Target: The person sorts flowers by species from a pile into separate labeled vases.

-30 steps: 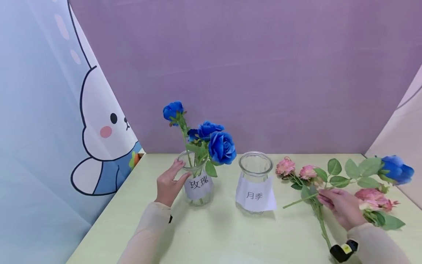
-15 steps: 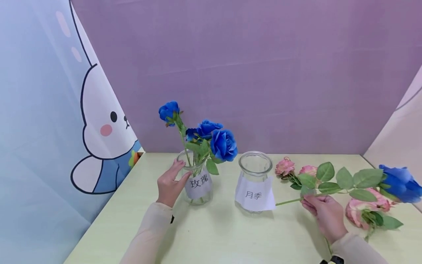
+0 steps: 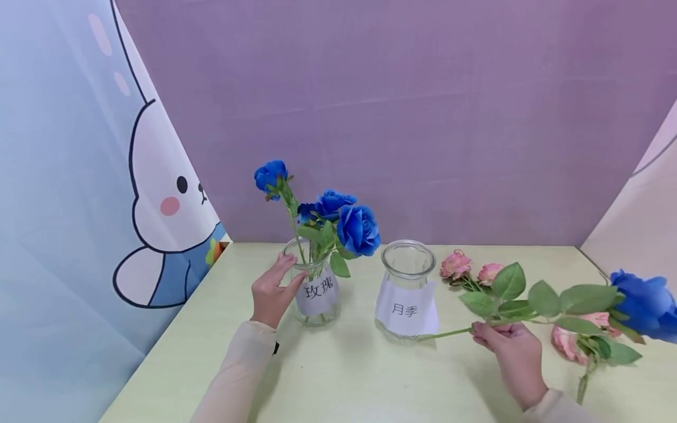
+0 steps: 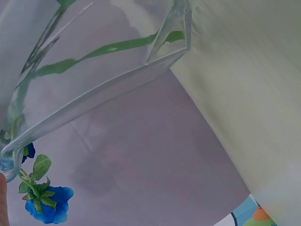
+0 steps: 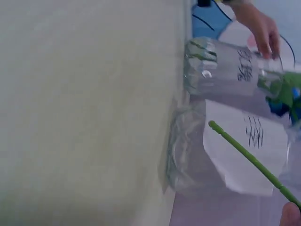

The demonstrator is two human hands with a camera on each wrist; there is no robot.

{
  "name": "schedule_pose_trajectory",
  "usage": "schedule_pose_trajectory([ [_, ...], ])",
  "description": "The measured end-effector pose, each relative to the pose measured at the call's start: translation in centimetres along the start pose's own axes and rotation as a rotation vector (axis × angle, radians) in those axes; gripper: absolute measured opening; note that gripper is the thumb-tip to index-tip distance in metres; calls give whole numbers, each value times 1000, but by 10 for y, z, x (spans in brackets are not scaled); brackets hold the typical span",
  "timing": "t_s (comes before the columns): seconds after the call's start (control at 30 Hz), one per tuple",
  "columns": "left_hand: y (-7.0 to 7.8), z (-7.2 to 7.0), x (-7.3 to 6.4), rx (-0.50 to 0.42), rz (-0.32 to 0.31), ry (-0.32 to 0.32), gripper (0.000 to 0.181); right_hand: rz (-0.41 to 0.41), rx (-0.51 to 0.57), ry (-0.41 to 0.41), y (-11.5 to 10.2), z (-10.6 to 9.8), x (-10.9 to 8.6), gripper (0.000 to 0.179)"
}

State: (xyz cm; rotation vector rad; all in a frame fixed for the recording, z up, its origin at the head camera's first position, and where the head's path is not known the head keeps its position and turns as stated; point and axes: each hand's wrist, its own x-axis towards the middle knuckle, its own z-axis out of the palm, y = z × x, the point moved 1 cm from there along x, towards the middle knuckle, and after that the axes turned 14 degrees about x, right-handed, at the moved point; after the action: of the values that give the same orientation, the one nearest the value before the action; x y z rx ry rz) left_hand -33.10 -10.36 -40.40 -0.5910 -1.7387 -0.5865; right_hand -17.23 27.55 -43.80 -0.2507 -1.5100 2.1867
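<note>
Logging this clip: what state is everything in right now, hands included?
Left jar: upright, open-topped
Right jar: upright, open-topped, no flowers inside
Paper labels: one on each jar
Jarred blue flowers: standing in left jar
Held blue flower: off the table, stem roughly level
Pink flowers: lying on the table
Left hand: gripping left jar
Right hand: pinching the held stem

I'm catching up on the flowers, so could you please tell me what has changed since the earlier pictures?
The right grip, already holding the blue rose, moved it left and down in the head view, bringing its stem tip in front of the empty jar. Nothing was let go. The left grip stayed on the jar of blue roses; both jars stayed put.
</note>
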Motion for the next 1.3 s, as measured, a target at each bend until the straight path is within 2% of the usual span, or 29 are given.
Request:
schedule_pose_trajectory([
  [0.1,-1,-1,1,6,5,-4,53,-40,-95,15,-2,19,-15,9],
  [0.23,-2,-2,3,9,0,-8,48,-54,-224,13,-5,43,-28,4],
  [0.33,-2,-2,2,2,-6,-9,37,-59,-259,19,-1,58,-34,9],
  [0.43,0,-1,1,-10,-16,-16,39,-58,-242,65,5,69,-40,5],
  [0.73,0,-3,-1,-16,-36,8,44,-43,65,81,31,107,-60,7],
  [0.93,-1,-6,-1,-7,-40,2,43,29,148,81,42,132,-66,15],
  [1.0,-1,-5,-1,-8,-38,1,43,61,211,78,43,138,-67,16],
  [1.13,1,-3,-1,-11,-35,-24,41,98,368,86,43,146,-67,6],
  [1.3,3,-3,1,-2,-27,-29,40,57,542,102,39,157,-63,11],
])
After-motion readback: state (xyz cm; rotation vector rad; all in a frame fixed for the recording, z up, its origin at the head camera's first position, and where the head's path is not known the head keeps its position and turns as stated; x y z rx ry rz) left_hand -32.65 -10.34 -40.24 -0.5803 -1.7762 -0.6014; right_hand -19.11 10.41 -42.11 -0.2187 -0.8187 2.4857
